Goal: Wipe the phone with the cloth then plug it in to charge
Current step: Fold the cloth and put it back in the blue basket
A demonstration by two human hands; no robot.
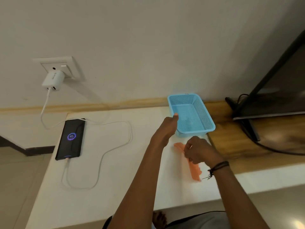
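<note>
A black phone (pixel 70 139) lies flat on the white table (pixel 115 162) at the left, its screen lit with a 69% charging ring. A white cable (pixel 113 146) runs from the phone's near end in loops up to a white charger (pixel 52 80) in the wall socket (pixel 66 66). An orange cloth (pixel 194 171) lies on the table at the right. My right hand (pixel 199 151) pinches the cloth near its upper end. My left hand (pixel 168 128) grips the near left rim of a blue basket (pixel 198 128), thumb over the edge.
The empty blue mesh basket stands against the wall behind the cloth. A dark screen (pixel 277 90) on a stand sits on a wooden counter (pixel 231 142) at the right, with a black cable trailing from it. The table's left edge drops to the floor.
</note>
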